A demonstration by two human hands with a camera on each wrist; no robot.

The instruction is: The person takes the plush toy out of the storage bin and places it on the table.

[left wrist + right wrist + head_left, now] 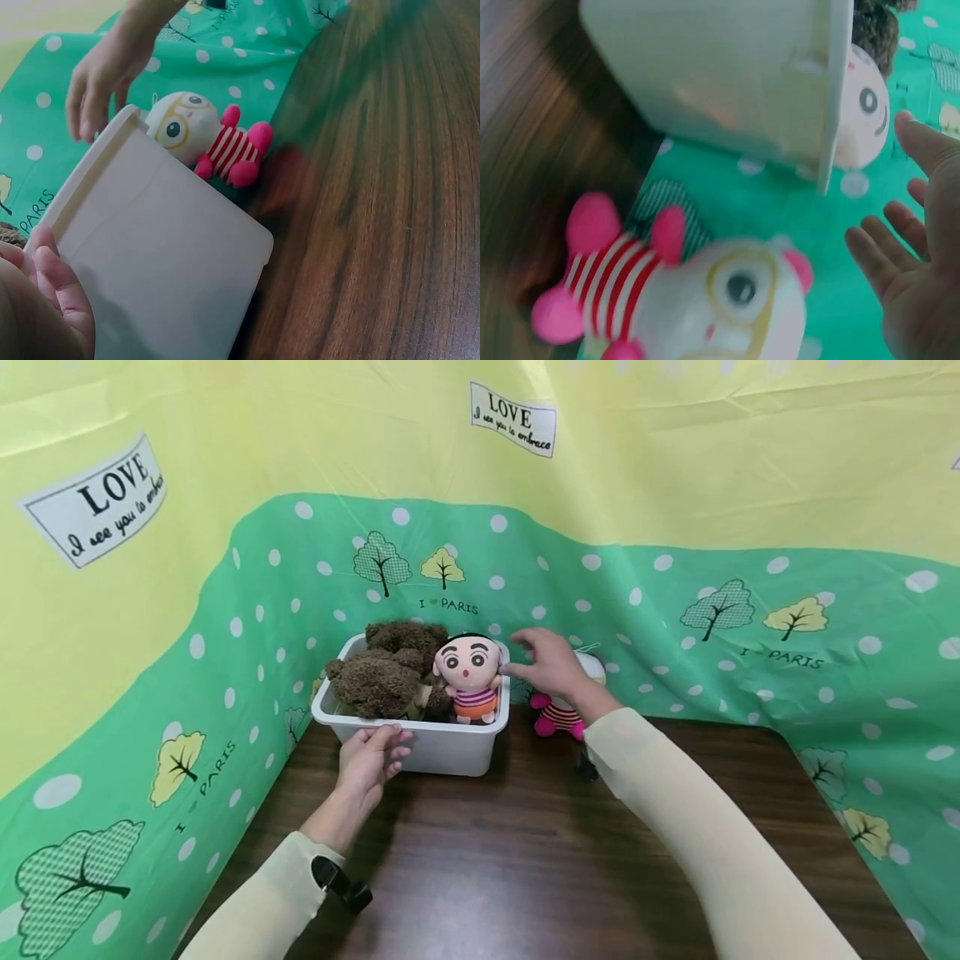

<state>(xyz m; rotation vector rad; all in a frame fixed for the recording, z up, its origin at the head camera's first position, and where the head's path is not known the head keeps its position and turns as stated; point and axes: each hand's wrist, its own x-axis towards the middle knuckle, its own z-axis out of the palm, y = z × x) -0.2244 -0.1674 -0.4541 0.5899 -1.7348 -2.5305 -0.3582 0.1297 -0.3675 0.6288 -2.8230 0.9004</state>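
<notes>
A white plastic bin [442, 752] stands near the back of the table, holding brown curly teddy bears [378, 681] and a boy doll [468, 668] in a striped shirt. My left hand [367, 760] grips the front rim, thumb at the edge and fingers along the outer wall. Just right of the boy doll, my right hand [551, 660] hovers beyond the bin's rim with fingers apart and nothing held. A pink-and-white plush doll [735, 292] with a striped body lies right of the bin; in the head view the right arm partly covers it.
Green and yellow patterned cloth [637, 610] hangs behind and along the sides of the dark wooden table [487, 860]. A black strap device [341, 885] sits on the left wrist.
</notes>
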